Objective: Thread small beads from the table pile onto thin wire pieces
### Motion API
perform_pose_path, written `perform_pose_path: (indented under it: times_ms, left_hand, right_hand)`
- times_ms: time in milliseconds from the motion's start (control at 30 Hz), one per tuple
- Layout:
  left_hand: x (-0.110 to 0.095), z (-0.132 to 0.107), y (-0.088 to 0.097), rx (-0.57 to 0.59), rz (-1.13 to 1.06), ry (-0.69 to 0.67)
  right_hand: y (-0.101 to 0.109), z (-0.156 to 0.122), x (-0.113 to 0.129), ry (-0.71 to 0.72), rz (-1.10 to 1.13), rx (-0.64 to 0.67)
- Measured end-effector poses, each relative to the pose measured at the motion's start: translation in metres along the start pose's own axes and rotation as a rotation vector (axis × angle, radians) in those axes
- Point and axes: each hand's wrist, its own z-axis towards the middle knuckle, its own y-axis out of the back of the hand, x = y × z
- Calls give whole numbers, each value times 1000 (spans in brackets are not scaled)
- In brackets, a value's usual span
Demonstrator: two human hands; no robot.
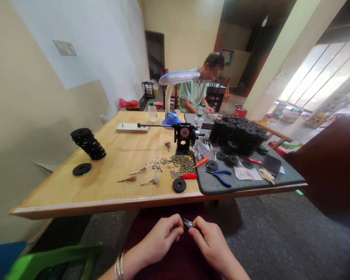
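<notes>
Both hands are in front of the table edge, above my lap. My right hand (pixel 210 238) is closed round small thread snips (pixel 188 223), whose pointed blades aim left. Just left of the blade tips, my left hand (pixel 163 237) is closed in a pinch; whatever lies between its fingertips is too small to make out. On the table beyond are a black foam ring (pixel 179 185), a red-handled tool (pixel 188 176) and a pile of small dark-and-yellow pieces (pixel 182 165). Several thin feathered pieces (pixel 127 179) lie to their left.
A black winding device (pixel 183 136) with a long rod stands mid-table, before a blue-white lamp (pixel 179 77). Blue-handled pliers (pixel 220 175) and stacked black foam rolls (pixel 239 134) occupy the grey mat (pixel 212 188). Another roll (pixel 88 144) stands left. A person (pixel 191 91) sits behind. A green chair (pixel 52 256) is lower left.
</notes>
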Motion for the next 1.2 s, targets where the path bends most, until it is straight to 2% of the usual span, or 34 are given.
perform_pose_path:
  times_ms: [433, 533, 667, 867, 967, 1067, 1200]
  left_hand:
    - [-2, 0, 1, 8, 8, 15]
    - [-2, 0, 2, -1, -6, 16]
    - [-4, 0, 2, -8, -54, 30]
    - [-6, -1, 2, -46, -90, 23]
    - [-4, -2, 2, -76, -116, -8]
    - [-2, -3, 3, -95, -149, -29]
    - [-1, -3, 3, -107, -172, -42]
  right_hand:
    - [-1, 0, -4, 6, 11, -14]
    - [1, 1, -10, -4, 35, -60]
    - [12, 7, -21, -44, 7, -201]
    - [54, 37, -35, -94, -243, -406]
    - [71, 60, -40, -119, -413, -404]
    - [76, 81, -42, -134, -470, -381]
    - [68, 99, -39, -176, -445, -382]
